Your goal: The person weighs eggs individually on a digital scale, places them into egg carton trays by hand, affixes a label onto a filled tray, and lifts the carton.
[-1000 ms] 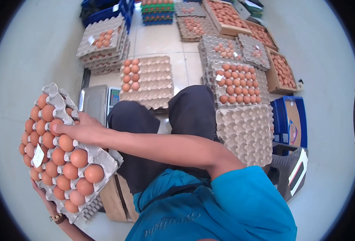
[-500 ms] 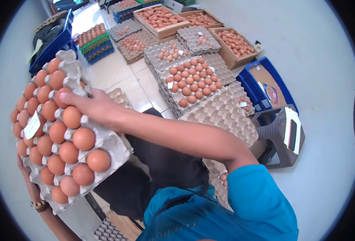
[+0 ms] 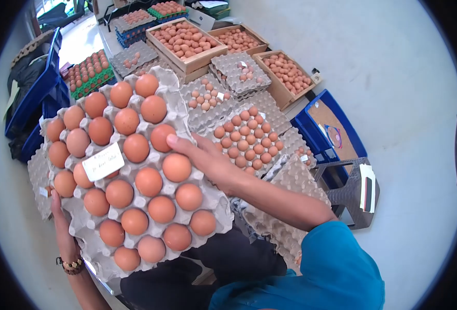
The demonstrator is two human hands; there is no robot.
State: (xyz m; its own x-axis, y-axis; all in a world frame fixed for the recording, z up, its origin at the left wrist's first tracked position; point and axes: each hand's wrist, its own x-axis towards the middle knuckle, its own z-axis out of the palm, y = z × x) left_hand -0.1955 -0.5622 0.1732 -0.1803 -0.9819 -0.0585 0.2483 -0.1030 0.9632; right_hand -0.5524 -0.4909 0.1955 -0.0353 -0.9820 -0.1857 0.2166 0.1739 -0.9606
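Observation:
A grey cardboard egg tray [image 3: 219, 207] full of brown eggs [image 3: 149, 181] is held up in front of me, tilted so its top faces the camera. On the eggs lies a small white paper slip [image 3: 103, 162] with handwriting. My right hand [image 3: 205, 161] grips the tray's right edge, its thumb on top against an egg and its other fingers out of sight. At the left edge, my left hand [image 3: 63, 222], below which a beaded bracelet shows, holds the tray from the side; most of its fingers are hidden.
Stacked trays with eggs [image 3: 246, 139] stand beyond my right arm. Farther back are wooden crates of eggs [image 3: 187, 41], with blue bins [image 3: 337, 103] at the right and left. A dark plastic stool [image 3: 360, 206] is beside the trays. Green and blue trays [image 3: 89, 82] sit at the back left.
The egg tray has moved right and come round to face the camera more squarely, both hands still on it. The view has shifted slightly, and the tray now covers part of the floor.

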